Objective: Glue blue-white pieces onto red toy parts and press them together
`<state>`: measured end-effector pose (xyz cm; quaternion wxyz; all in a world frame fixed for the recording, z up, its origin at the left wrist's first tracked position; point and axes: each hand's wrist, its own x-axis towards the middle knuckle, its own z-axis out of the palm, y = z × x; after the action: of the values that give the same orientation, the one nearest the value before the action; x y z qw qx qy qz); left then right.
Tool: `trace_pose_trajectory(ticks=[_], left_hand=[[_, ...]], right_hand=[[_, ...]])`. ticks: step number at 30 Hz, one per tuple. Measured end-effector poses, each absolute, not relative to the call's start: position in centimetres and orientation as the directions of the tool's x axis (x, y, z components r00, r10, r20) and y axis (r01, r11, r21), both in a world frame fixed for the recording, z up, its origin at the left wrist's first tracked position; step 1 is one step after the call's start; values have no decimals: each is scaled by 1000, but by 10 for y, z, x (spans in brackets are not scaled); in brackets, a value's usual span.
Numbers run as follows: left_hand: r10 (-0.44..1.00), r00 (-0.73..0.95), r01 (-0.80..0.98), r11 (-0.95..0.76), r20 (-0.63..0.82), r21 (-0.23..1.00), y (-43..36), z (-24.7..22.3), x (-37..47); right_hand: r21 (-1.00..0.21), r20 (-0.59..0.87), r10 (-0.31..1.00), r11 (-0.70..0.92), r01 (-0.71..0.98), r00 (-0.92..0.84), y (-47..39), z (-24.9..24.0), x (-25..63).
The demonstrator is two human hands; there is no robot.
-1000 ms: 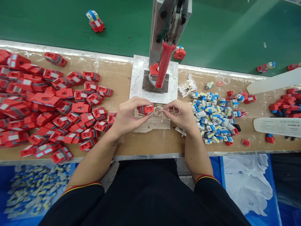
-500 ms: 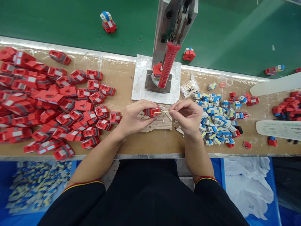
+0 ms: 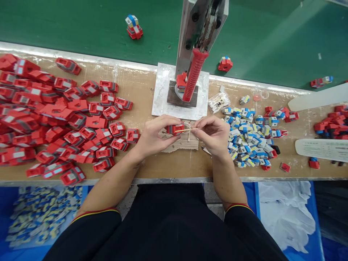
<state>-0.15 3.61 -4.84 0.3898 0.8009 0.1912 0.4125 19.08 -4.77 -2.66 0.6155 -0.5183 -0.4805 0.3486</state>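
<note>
So the front edge of the bench [image 3: 174, 180] is running well in front of the press [image 3: 191, 76], and bare brown board is showing between that edge and both hands. Left of the press, a strip of board is separating its base plate [image 3: 160, 94] from a big heap of red blocks [image 3: 54, 116]; right of it, the blue-and-white heap [image 3: 244, 136] is crowding much closer to the right hand [image 3: 212, 132]. Just in front of the press, the left hand [image 3: 156, 134] is gripping one red block [image 3: 178, 128] between thumb and fingers, while the right is pinching a thin stick [image 3: 187, 129], its tip reaching over that block (can't tell if it's touching). A little round dish [image 3: 188, 124] is sitting between the hands, contents too small to make out. A packet of swabs [image 3: 219, 101] is lying right of the press. Below bench level, left of the press, a blue bin [image 3: 7, 203] is holding loose blue, white and yellow pieces [image 3: 49, 214]; to the right, another bin [image 3: 318, 224] is holding crumpled white sheeting [image 3: 288, 214].
</note>
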Motion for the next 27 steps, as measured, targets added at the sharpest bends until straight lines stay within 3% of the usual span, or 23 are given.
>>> trace_pose_trajectory(ticks=[27], left_hand=[[654,596,112,-642,466,758,38,-44,-7]], right_hand=[[-959,256,915,201,198,313,-50,-27,203]])
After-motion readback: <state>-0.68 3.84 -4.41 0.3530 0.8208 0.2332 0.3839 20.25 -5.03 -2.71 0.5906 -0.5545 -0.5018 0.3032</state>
